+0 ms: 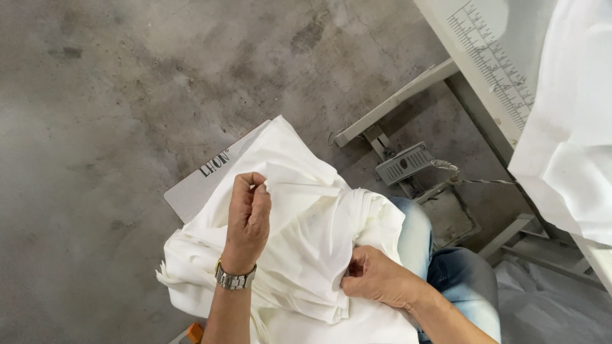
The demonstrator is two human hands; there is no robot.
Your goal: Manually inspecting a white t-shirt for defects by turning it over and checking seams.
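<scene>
We see stack of white folded cloth pieces on lap. Our right hand pinches stack's edge; our left hand, steel watch on wrist, pinches raised white strip. Grey flat card with dark lettering under cloth, on concrete floor. Beyond: grey ribbed pedal, white counter with printed ruler scale, white fabric draped.
</scene>
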